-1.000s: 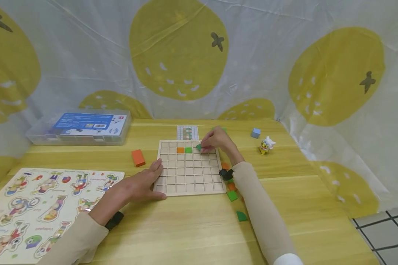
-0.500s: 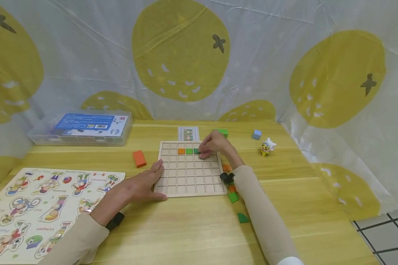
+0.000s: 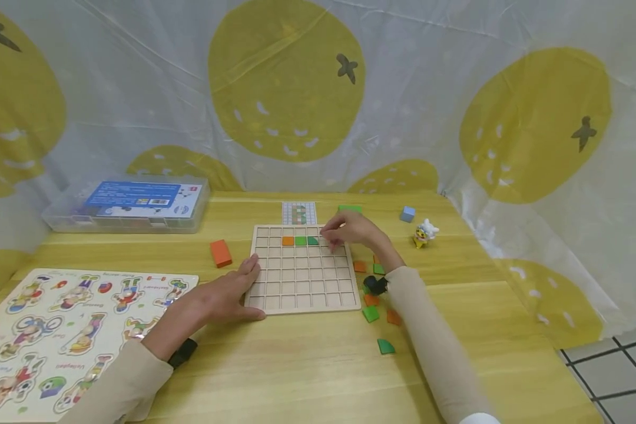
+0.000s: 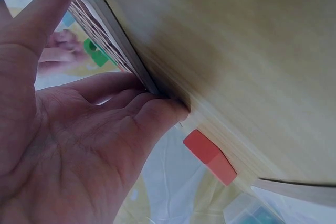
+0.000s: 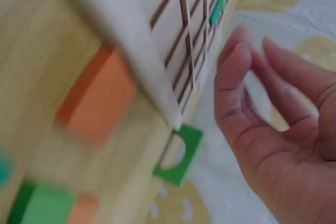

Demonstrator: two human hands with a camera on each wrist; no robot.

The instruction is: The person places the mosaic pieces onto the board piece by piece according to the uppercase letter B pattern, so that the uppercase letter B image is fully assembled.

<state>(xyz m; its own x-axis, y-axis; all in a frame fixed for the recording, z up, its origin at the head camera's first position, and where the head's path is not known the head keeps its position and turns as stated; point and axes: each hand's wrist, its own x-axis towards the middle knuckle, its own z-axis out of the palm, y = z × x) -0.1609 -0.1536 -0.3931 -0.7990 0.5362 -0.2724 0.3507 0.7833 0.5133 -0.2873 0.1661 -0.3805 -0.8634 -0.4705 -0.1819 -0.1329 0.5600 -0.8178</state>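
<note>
"State the position of the left hand (image 3: pixel 233 291)."
"At the left edge of the grid board (image 3: pixel 303 288), touching it, thumb and fingers spread apart."
"And the right hand (image 3: pixel 350 228)?"
"At the board's far right portion. Fingers bent; the right wrist view shows a gap between thumb and fingertips."
"The tiles?"
"Second row from the far edge, left to right: orange tile (image 3: pixel 288 241), light green tile (image 3: pixel 300 241), dark green tile (image 3: pixel 312 241), the last nearest the right hand. Loose tiles (image 3: pixel 371 314) lie right of the board."
</note>
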